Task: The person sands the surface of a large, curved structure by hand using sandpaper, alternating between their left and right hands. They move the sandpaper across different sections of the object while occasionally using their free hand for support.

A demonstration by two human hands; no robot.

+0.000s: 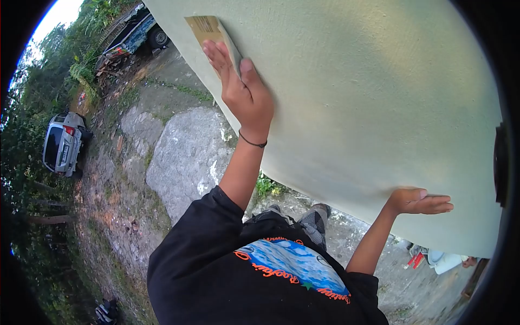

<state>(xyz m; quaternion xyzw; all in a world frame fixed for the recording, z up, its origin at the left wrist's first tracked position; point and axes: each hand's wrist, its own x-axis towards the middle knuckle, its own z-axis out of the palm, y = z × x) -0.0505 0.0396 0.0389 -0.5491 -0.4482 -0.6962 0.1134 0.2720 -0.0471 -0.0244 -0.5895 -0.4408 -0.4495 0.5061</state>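
Left hand pressed a sandpaper sheet flat to the pale green wall, fingers spread, thumb over its edge; right hand lay open against the wall; the sheet, probably thin and flexible, handles best under the palm.

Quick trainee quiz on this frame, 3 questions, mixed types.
1. True or false: the left hand presses a sandpaper sheet against the pale wall.
2. Multiple choice: the right hand is A) gripping a brush, B) resting open on the wall, C) tucked in a pocket.
3. Fill in: a thin dark ___ circles the left wrist.

Key: 1 true; 2 B; 3 band.
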